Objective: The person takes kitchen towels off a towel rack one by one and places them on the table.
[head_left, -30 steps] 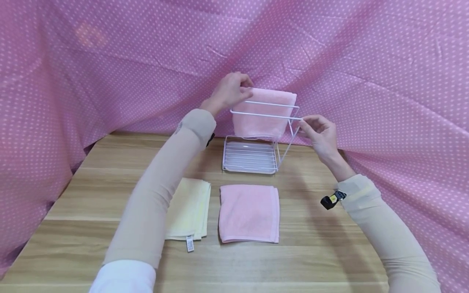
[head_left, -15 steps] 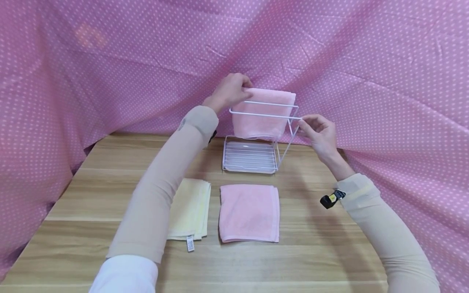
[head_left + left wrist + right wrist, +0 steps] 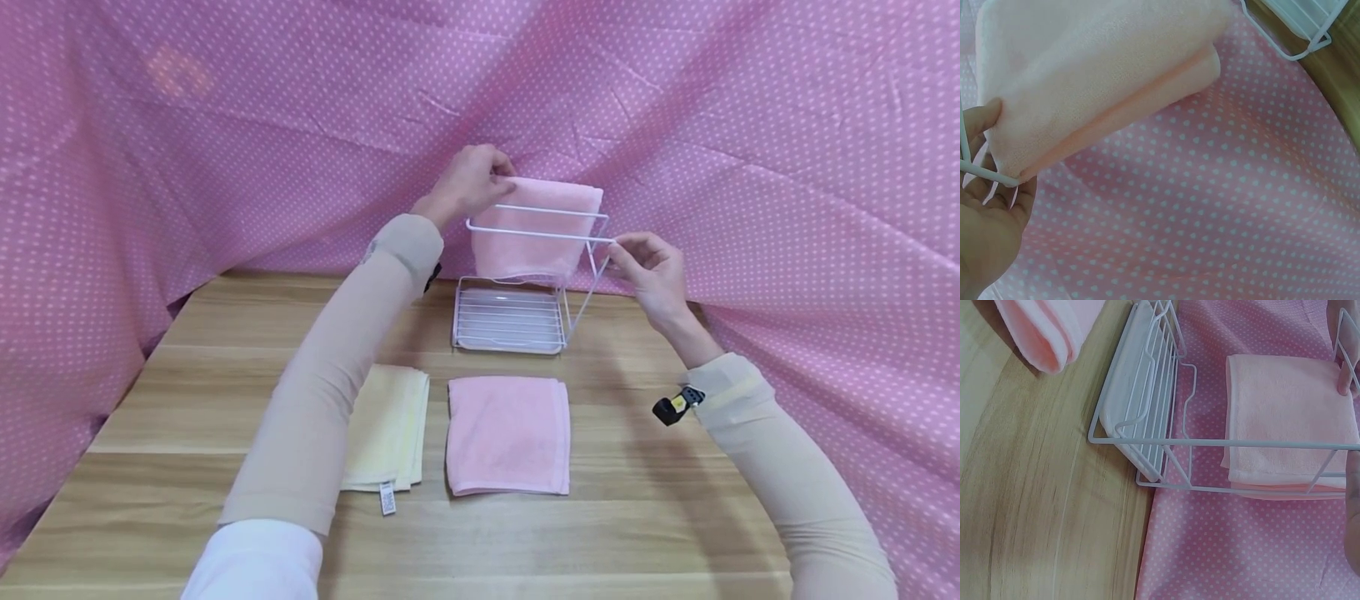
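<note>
A white wire rack (image 3: 540,233) stands at the back of the table, with a pink towel (image 3: 528,257) draped over its rearmost top bar. My left hand (image 3: 471,182) pinches the towel's upper left corner; in the left wrist view the thumb lies on the towel (image 3: 1104,75) beside a white bar, fingers behind. At the rack's front right top corner, my right hand (image 3: 656,271) holds the bar between thumb and fingers. The right wrist view shows the towel (image 3: 1291,412) hanging folded behind the rack's side frame, and only part of the right hand (image 3: 1354,519).
A second pink towel (image 3: 508,437) lies folded on the wooden table (image 3: 637,533) in front of the rack. Left of it, a folded yellow towel (image 3: 388,425) with a white tag is partly covered by my left sleeve. Pink dotted cloth (image 3: 300,125) hangs behind.
Both hands keep their places on the towel and the rack. The whole view has shifted very slightly; the towels on the table have not moved.
</note>
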`<state>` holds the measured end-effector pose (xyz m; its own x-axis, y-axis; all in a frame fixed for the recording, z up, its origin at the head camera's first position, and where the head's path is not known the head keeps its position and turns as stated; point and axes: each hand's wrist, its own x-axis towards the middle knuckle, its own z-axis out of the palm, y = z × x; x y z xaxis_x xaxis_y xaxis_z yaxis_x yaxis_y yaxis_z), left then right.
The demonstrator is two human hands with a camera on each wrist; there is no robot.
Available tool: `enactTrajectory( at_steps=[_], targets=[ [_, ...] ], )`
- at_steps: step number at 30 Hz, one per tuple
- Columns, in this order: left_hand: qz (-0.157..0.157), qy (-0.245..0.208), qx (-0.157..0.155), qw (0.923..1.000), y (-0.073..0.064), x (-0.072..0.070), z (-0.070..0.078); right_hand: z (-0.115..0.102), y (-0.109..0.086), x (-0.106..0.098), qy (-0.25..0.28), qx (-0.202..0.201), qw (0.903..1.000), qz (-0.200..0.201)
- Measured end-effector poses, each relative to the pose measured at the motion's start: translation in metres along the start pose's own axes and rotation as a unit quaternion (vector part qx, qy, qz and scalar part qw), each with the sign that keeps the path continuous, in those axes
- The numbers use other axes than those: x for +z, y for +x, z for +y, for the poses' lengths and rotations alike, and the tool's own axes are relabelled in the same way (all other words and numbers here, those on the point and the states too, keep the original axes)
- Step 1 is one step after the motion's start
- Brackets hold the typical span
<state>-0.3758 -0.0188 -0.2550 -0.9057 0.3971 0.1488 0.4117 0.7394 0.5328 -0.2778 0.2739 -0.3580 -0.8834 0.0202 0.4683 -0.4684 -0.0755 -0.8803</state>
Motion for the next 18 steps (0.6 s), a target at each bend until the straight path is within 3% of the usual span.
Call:
enactTrajectory(
  at_steps=[18],
  targets=[
    [0.012, -0.018, 0.03, 0.9993, 0.0024, -0.0099, -0.0019, 0.0002, 0.0005, 0.0001, -0.002, 0.001, 1.0, 0.0]
  ],
)
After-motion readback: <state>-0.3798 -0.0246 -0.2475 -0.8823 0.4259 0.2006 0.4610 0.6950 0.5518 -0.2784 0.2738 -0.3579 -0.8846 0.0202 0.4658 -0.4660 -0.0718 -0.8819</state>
